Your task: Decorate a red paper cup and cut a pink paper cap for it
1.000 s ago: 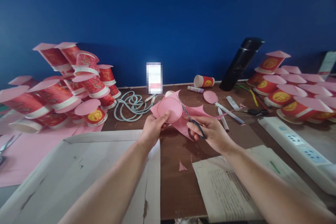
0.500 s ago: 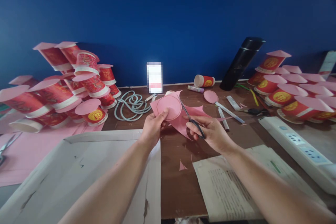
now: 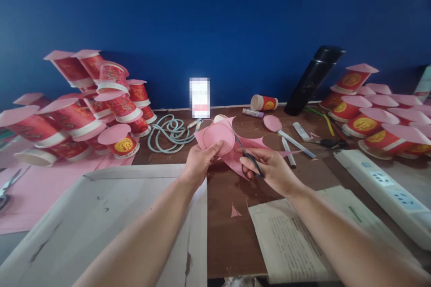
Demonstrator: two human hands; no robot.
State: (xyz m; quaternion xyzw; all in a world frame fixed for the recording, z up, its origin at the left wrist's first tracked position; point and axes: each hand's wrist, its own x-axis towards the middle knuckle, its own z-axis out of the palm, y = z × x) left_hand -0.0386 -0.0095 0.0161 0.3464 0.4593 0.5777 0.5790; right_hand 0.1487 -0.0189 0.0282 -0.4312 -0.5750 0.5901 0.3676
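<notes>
brown table [image 3: 229, 251] runs out in front of me, with white cardboard [image 3: 84, 219] lying along its left side. ahead, between my hands, is the pink paper [image 3: 232, 157], marked with a drawn circle [image 3: 218, 136]. my left hand [image 3: 200, 161] pinches it, thumb pressed down near the circle's lower edge. my right hand [image 3: 278, 170] has its fingers curled round dark-handled scissors [image 3: 248, 157], just beside the circle; whether their blades are parted, i can't tell. nearer me lies a pink scrap [image 3: 235, 210].

No words are showing legibly: small print [image 3: 292, 244] is blurring on the off-white paper packet [image 3: 269, 219], lower right, as is the round gold emblem [image 3: 364, 124] on a red paper cup [image 3: 374, 128], right.
</notes>
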